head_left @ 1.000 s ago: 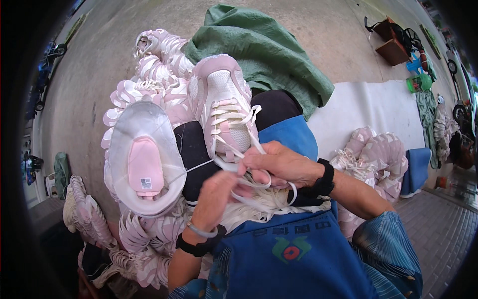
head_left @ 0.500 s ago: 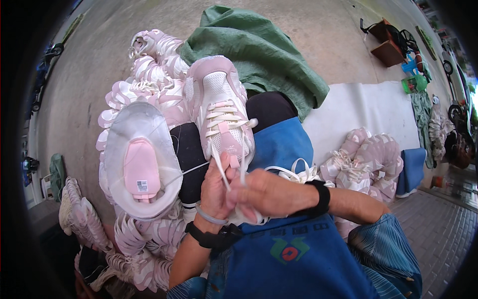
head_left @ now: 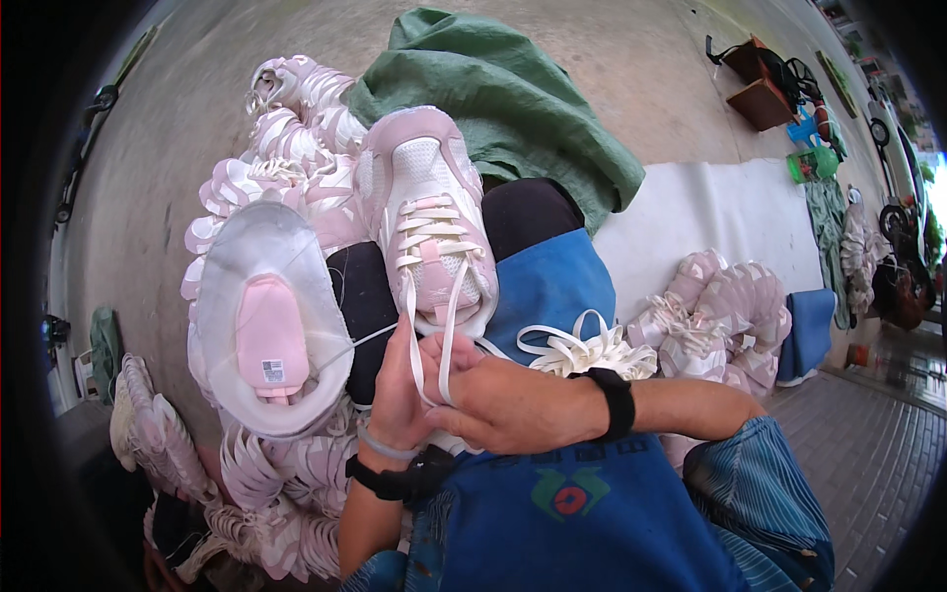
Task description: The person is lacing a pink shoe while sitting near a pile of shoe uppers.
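Basically, head view: one pink-and-white sneaker [head_left: 426,222] rests toe-away on the person's lap, just above both hands. Left hand [head_left: 397,395] is closed, pinching the two white lace ends [head_left: 431,340] that run down from the sneaker's eyelets; right hand [head_left: 518,405] is curled shut over the same laces, touching the left. Shoe looks light, soft mesh upper, stiff sole, so probably best held by sole or heel; laces are flat, limp, likely slip unless pinched near the tips. Left of the sneaker, one upturned sneaker [head_left: 266,326] shows its sole. Right of it, one loose bundle of white laces [head_left: 587,350] on the blue apron [head_left: 552,286]. Two piles of pink sneakers: left [head_left: 286,138], right [head_left: 725,306]. One green cloth [head_left: 503,94] beyond the sneaker.
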Demonstrator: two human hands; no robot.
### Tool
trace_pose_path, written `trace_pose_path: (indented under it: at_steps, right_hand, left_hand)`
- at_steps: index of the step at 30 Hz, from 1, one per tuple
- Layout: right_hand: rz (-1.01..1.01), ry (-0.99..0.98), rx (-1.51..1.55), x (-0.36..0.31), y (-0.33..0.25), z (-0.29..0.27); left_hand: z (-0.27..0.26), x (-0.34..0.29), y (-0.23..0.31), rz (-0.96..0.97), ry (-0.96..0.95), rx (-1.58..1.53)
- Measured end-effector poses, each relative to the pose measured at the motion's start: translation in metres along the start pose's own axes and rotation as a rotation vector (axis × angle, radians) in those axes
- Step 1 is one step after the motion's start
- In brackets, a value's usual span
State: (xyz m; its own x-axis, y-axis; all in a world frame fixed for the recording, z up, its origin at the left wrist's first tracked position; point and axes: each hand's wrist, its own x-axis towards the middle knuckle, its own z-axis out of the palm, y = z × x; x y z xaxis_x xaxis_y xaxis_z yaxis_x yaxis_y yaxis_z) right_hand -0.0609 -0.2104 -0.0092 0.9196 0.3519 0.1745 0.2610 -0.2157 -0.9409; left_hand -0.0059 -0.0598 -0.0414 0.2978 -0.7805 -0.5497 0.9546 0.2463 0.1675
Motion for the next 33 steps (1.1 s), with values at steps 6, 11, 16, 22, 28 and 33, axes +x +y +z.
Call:
trace_pose_path:
  at_steps: [6,11,16,22,28,33]
  right_hand:
    - [0.359,-0.468,-0.177,-0.011,-0.02,-0.026]
    - [0.565,0.24,-0.127,-0.01,0.012,-0.077]
    - [0.481,0.33,-0.362,0.015,0.044,-0.079]
    - [0.422,0.311,-0.348,0.027,0.048,-0.069]
    - [0.256,0.351,-0.451,0.03,0.053,-0.066]
    - [-0.117,0.254,-0.934,0.043,0.038,-0.091]
  left_hand:
    - [0.0,-0.007,0.001,0.131,-0.07,0.123]
    - [0.021,-0.013,0.02,0.364,0.463,0.936]
    - [0.021,0.015,0.044,0.862,0.649,1.537]
    - [0.024,0.029,0.05,1.037,0.55,1.904]
    - [0.025,0.027,0.062,0.835,0.489,1.87]
    - [0.039,0.026,0.064,0.891,0.486,1.903]
